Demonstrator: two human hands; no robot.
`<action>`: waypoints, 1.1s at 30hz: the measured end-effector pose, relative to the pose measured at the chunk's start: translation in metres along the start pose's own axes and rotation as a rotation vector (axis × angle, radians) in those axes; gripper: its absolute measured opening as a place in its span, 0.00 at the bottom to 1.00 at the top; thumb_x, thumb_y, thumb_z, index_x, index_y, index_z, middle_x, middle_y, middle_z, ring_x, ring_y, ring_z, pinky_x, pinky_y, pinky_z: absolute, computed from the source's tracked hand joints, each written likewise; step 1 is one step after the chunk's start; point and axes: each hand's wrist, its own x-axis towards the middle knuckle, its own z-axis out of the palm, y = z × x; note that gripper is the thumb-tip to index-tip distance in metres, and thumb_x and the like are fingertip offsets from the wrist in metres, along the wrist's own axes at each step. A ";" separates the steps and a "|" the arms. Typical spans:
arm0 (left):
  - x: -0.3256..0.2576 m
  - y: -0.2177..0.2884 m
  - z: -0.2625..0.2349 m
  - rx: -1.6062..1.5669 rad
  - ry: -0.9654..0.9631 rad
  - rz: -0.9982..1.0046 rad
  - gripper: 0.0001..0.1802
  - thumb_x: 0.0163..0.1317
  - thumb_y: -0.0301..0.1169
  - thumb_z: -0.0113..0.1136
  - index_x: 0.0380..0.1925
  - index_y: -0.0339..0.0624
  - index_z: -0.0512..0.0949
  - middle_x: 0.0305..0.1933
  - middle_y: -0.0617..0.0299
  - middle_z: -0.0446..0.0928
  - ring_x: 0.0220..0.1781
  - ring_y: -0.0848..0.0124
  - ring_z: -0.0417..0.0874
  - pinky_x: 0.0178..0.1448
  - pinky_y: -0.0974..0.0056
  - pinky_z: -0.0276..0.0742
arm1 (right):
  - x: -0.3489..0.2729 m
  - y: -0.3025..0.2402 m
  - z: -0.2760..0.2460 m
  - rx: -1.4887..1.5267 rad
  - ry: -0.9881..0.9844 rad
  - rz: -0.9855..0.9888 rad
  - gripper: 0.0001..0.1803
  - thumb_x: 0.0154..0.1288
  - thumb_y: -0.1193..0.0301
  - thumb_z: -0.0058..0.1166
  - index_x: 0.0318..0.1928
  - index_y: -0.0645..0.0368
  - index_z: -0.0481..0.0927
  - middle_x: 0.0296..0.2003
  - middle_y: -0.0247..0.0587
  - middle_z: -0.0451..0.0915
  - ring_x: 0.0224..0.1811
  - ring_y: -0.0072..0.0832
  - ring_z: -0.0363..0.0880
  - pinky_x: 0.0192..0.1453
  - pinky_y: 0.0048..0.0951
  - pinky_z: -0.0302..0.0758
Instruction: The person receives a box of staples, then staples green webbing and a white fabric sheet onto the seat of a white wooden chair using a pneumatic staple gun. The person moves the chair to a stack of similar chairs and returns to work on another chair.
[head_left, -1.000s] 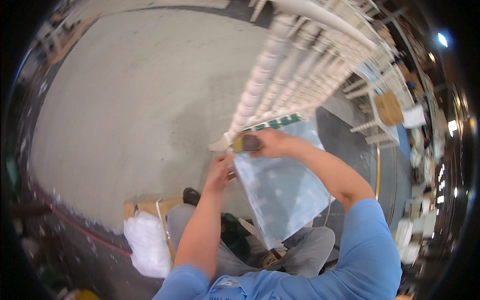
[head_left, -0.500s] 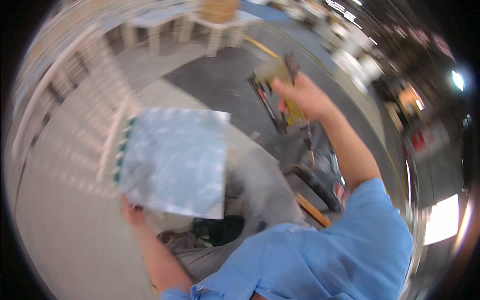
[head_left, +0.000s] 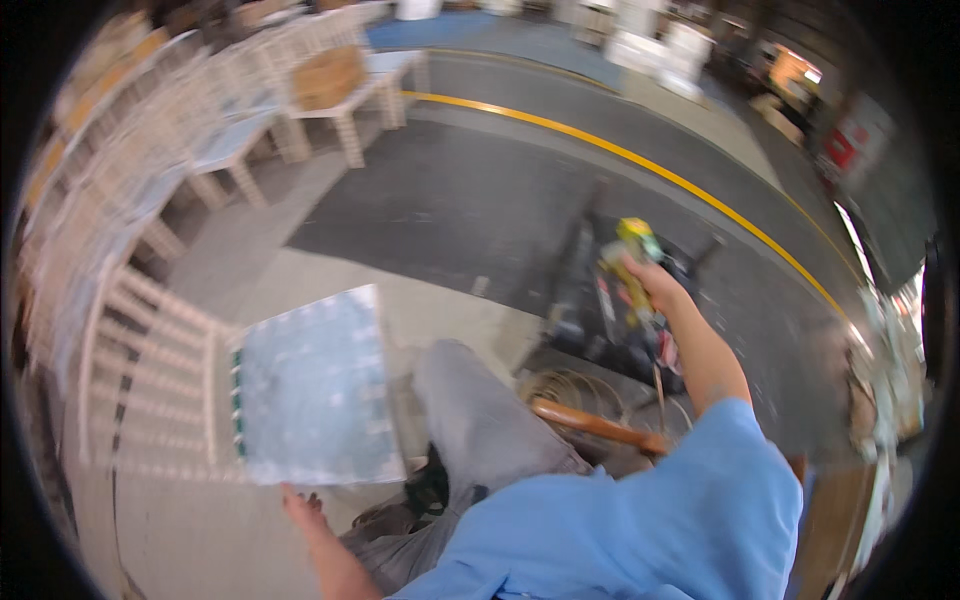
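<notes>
A chair seat with a pale blue covering [head_left: 315, 390] and whitish edges is in front of me at the left. A green strip with light spots runs along its left side, next to a pale slatted wooden chair back [head_left: 150, 370]. My left hand [head_left: 305, 508] is at the near edge of the seat, fingers apart; blur hides whether it touches. Out to the right, my right hand [head_left: 655, 285] is wrapped round a yellow-green nail gun [head_left: 634, 245]. A thin hose hangs below it. The gun is over a dark, cluttered stand [head_left: 575, 325].
Pale wooden chairs [head_left: 235, 150] line the far left, one bearing a brown box [head_left: 328, 78]. A coiled hose [head_left: 570, 390] and an orange-brown wooden bar [head_left: 590, 417] are near my legs. A yellow floor line [head_left: 600, 145] curves across the dark floor.
My view has turned toward the right. My right hand has carried the nail gun lower and farther right, over the dark stand. My left hand stays by the seat, its fingers more visible.
</notes>
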 end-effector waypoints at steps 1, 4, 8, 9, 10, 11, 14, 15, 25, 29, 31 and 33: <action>-0.008 -0.002 -0.002 -0.028 -0.088 0.041 0.43 0.69 0.61 0.66 0.73 0.49 0.64 0.61 0.52 0.73 0.39 0.56 0.82 0.27 0.61 0.68 | 0.005 0.003 -0.017 0.010 -0.067 0.054 0.30 0.73 0.45 0.65 0.61 0.53 0.79 0.44 0.35 0.83 0.38 0.31 0.85 0.38 0.33 0.86; -0.027 -0.007 -0.003 0.015 -0.035 0.091 0.42 0.72 0.57 0.65 0.76 0.47 0.62 0.65 0.50 0.73 0.45 0.54 0.84 0.36 0.58 0.76 | 0.026 0.034 -0.042 0.016 -0.042 0.103 0.24 0.75 0.46 0.63 0.54 0.52 0.83 0.40 0.36 0.83 0.33 0.32 0.85 0.32 0.35 0.84; -0.040 0.036 -0.073 -0.055 0.056 0.310 0.38 0.77 0.52 0.61 0.76 0.43 0.62 0.66 0.49 0.75 0.49 0.58 0.85 0.45 0.59 0.81 | 0.048 0.069 -0.030 -0.275 0.124 0.096 0.28 0.70 0.46 0.69 0.54 0.56 0.84 0.39 0.40 0.84 0.34 0.36 0.84 0.34 0.43 0.84; -0.023 0.051 -0.019 -0.184 -0.099 0.356 0.37 0.77 0.51 0.61 0.76 0.42 0.63 0.65 0.49 0.77 0.49 0.60 0.85 0.46 0.59 0.80 | 0.035 0.006 -0.087 -0.354 0.229 -0.246 0.33 0.68 0.46 0.70 0.58 0.61 0.83 0.43 0.41 0.86 0.38 0.42 0.86 0.43 0.48 0.85; -0.037 0.044 -0.110 -0.124 0.081 0.401 0.36 0.78 0.50 0.61 0.76 0.42 0.64 0.64 0.50 0.78 0.49 0.62 0.85 0.46 0.60 0.80 | 0.057 0.043 -0.030 -0.903 0.215 -0.194 0.35 0.64 0.46 0.72 0.56 0.65 0.84 0.46 0.52 0.87 0.46 0.50 0.87 0.51 0.49 0.83; -0.039 0.067 -0.108 -0.064 0.115 0.470 0.35 0.78 0.50 0.60 0.75 0.41 0.65 0.62 0.51 0.80 0.48 0.63 0.85 0.47 0.61 0.80 | 0.045 0.046 -0.031 -1.402 0.368 -0.124 0.38 0.60 0.46 0.74 0.55 0.70 0.84 0.49 0.62 0.88 0.53 0.58 0.87 0.60 0.50 0.81; -0.033 0.140 -0.117 -0.050 0.152 0.628 0.34 0.80 0.51 0.57 0.74 0.40 0.68 0.61 0.51 0.82 0.49 0.65 0.85 0.52 0.62 0.79 | 0.021 0.024 -0.018 -1.392 0.468 -0.427 0.26 0.61 0.55 0.74 0.37 0.70 0.83 0.35 0.62 0.86 0.44 0.59 0.86 0.51 0.52 0.80; -0.026 0.160 -0.115 -0.045 0.170 0.677 0.34 0.80 0.52 0.56 0.74 0.40 0.67 0.63 0.52 0.81 0.52 0.64 0.84 0.55 0.60 0.78 | 0.017 0.008 -0.007 -1.348 0.398 -0.498 0.24 0.63 0.57 0.72 0.37 0.69 0.83 0.34 0.61 0.85 0.41 0.58 0.85 0.48 0.51 0.79; 0.079 0.375 -0.100 -0.360 0.009 0.736 0.37 0.78 0.61 0.52 0.64 0.36 0.75 0.46 0.50 0.82 0.43 0.64 0.84 0.49 0.57 0.82 | 0.038 -0.089 0.346 -0.984 -0.336 -0.889 0.18 0.82 0.63 0.51 0.47 0.68 0.83 0.36 0.52 0.83 0.39 0.41 0.83 0.47 0.38 0.77; 0.100 0.381 -0.062 -0.592 0.072 0.760 0.25 0.77 0.54 0.54 0.41 0.39 0.78 0.23 0.61 0.75 0.20 0.70 0.75 0.24 0.62 0.73 | 0.055 -0.145 0.504 -0.822 -0.630 -0.834 0.20 0.85 0.60 0.48 0.53 0.64 0.86 0.38 0.39 0.85 0.43 0.26 0.83 0.52 0.31 0.78; 0.093 0.393 -0.051 -0.572 0.063 0.770 0.21 0.77 0.49 0.55 0.37 0.41 0.77 0.22 0.62 0.74 0.18 0.71 0.73 0.22 0.63 0.70 | 0.058 -0.171 0.575 -0.734 -0.799 -0.788 0.22 0.86 0.58 0.46 0.55 0.62 0.86 0.40 0.36 0.85 0.45 0.25 0.83 0.55 0.30 0.78; 0.074 0.409 -0.021 -0.555 0.022 0.815 0.17 0.78 0.41 0.55 0.32 0.41 0.75 0.24 0.63 0.73 0.16 0.72 0.72 0.20 0.65 0.67 | 0.051 -0.192 0.634 -0.620 -0.929 -0.750 0.25 0.87 0.54 0.43 0.60 0.61 0.83 0.45 0.36 0.85 0.50 0.26 0.82 0.59 0.31 0.76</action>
